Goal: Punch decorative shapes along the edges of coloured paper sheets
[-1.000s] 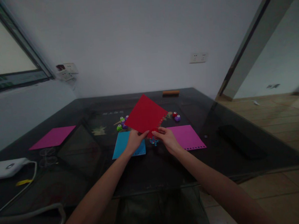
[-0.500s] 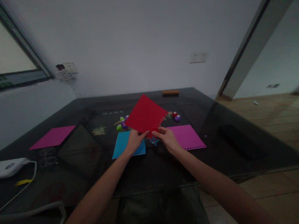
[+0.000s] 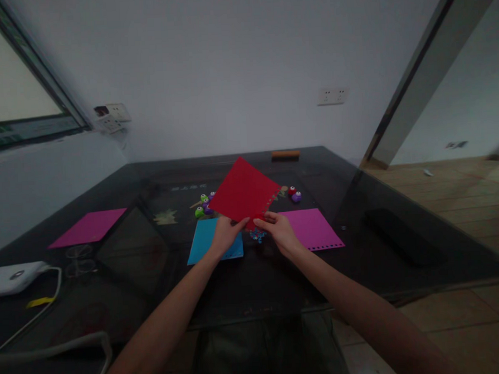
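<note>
A red sheet [image 3: 244, 188] with a row of punched holes along its right edge is held up above the table, turned cornerwise. My left hand [image 3: 227, 234] pinches its lower left side. At the bottom corner, the thumb and fingers of my right hand [image 3: 278, 229] are closed on the same sheet. Below that corner lies a small heap of blue bits [image 3: 258, 235]. A blue sheet [image 3: 202, 241] is partly under my left hand, and a pink sheet [image 3: 312, 227] with punched holes lies beside my right hand.
Several green and purple balls with eyes [image 3: 205, 202] lie behind the blue sheet; red and purple ones [image 3: 295, 194] sit farther right. Another pink sheet [image 3: 88, 227], a white device with a cable [image 3: 14, 278] and a dark slab [image 3: 398, 238] are on the dark table [image 3: 263, 298].
Both hands keep their hold on the red sheet. The red fold by my right fingers looks slightly flatter. Otherwise the view has barely shifted.
</note>
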Demonstrator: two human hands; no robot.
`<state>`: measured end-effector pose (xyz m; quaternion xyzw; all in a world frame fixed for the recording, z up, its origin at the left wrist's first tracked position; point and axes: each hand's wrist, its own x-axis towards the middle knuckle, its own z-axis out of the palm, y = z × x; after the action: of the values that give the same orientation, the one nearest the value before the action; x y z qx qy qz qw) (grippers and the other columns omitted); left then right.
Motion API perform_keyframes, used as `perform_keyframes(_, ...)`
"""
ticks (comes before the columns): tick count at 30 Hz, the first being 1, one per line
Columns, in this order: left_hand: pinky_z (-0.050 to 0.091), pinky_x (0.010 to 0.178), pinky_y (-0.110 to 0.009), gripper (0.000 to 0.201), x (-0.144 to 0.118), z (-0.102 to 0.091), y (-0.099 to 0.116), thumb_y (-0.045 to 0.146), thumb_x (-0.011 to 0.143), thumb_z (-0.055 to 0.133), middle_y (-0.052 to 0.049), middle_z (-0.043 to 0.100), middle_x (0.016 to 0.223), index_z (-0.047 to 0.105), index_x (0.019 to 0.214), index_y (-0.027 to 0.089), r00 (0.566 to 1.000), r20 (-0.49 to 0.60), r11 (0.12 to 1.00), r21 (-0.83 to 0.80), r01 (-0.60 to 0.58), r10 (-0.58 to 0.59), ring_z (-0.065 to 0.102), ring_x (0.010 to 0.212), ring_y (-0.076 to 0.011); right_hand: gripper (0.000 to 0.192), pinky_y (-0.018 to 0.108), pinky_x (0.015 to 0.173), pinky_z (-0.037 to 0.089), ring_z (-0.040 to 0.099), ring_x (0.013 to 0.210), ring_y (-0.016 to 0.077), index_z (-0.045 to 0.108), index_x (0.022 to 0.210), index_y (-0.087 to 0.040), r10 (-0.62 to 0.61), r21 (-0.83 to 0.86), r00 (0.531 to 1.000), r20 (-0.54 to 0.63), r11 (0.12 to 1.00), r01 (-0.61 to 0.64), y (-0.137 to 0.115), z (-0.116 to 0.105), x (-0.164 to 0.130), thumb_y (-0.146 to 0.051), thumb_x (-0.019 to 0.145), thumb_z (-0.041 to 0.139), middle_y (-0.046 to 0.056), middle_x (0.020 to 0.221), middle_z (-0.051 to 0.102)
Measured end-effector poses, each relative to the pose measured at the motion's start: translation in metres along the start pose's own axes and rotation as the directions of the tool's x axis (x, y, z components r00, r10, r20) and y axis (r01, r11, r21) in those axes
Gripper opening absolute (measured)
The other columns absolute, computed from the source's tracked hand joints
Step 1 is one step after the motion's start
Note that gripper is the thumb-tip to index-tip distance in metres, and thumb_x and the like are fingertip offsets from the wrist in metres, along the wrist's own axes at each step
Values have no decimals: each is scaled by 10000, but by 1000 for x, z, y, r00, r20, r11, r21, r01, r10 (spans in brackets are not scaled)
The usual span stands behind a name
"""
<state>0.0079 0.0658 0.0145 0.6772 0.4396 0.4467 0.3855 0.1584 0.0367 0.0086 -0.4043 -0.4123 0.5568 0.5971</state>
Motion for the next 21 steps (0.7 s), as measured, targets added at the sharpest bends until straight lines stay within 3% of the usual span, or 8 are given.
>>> perform_keyframes(7, 522, 632, -275, 152, 1, -1, 1, 274, 764, 588, -71, 718, 752, 657, 784, 140, 1000, -5, 998, 60, 6, -6, 660, 653, -190, 302, 398, 838, 481, 645, 810, 214, 670, 807, -188, 5, -4, 1000, -12, 1000, -5, 0, 0, 0, -289, 546, 784, 71, 895, 697)
perform_keyframes(21, 518, 622, -282, 156, 0, 0, 2, 268, 766, 594, -77, 722, 750, 670, 786, 134, 999, 3, 999, 27, -36, 36, 669, 632, -202, 291, 406, 854, 468, 648, 840, 224, 671, 824, -179, -35, -36, 999, -2, 999, 35, 2, -1, 2, -288, 572, 765, 84, 910, 697)
